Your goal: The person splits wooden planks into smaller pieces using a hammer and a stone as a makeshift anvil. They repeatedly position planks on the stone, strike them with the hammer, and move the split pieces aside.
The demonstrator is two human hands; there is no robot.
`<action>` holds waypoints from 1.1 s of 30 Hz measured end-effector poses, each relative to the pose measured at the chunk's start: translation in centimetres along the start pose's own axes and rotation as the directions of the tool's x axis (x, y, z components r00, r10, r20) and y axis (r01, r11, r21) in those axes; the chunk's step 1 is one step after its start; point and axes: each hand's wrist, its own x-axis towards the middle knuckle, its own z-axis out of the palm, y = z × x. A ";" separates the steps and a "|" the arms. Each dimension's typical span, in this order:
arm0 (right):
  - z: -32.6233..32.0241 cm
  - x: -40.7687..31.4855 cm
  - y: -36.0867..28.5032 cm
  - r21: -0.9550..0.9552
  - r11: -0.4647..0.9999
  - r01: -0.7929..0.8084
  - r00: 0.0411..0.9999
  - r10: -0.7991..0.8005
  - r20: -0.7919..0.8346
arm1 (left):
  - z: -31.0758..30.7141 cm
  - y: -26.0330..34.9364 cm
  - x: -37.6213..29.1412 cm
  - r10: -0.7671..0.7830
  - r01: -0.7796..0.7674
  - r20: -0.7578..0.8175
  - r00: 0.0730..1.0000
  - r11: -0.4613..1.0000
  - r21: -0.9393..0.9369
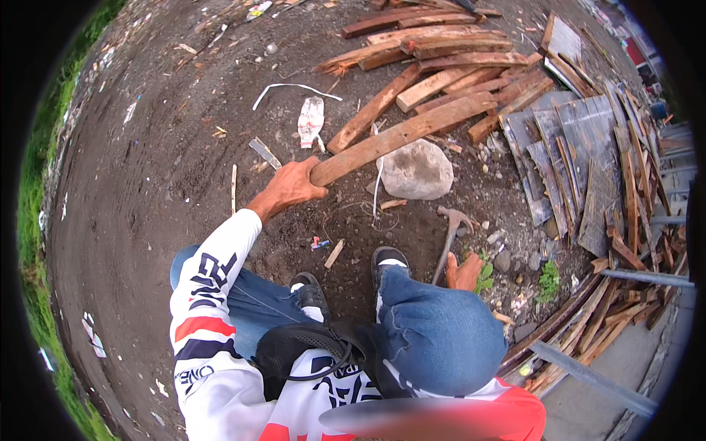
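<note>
My left hand (pixel 295 184) grips the near end of a long wooden plank (pixel 405 136). The plank slants away to the upper right, passing over the edge of a big pale rock (pixel 419 171), and its far end overlaps a pile of lumber. Beyond my bent knee, my right hand (pixel 464 271) is low by the handle of a claw hammer (pixel 449 237). The hammer's head points away from me. Part of that hand and the handle's lower end are hidden behind the knee, so whether the fingers close on the handle is unclear.
Reddish wooden beams (pixel 463 55) lie heaped ahead. Worn sheets (pixel 584 138) and scrap wood (pixel 629 314) cover the right side, near metal bars (pixel 595 375). A crumpled white sack (pixel 311 121), a white strap (pixel 295 85) and small debris are scattered over the dirt.
</note>
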 end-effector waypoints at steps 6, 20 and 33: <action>1.7 -4.7 5.0 0.056 0.952 -0.299 0.877 0.252 0.409 | 1.4 -0.8 2.0 -0.073 0.065 0.180 0.981 0.997 0.052; -0.7 -1.6 0.3 0.568 0.043 -0.822 0.570 0.090 0.817 | 0.0 -0.2 3.5 -0.084 0.029 0.221 0.972 0.970 0.242; -14.8 12.0 -6.5 0.851 0.378 0.366 0.918 0.001 -0.395 | -0.9 -2.2 3.9 -0.111 0.066 0.243 0.964 0.980 0.189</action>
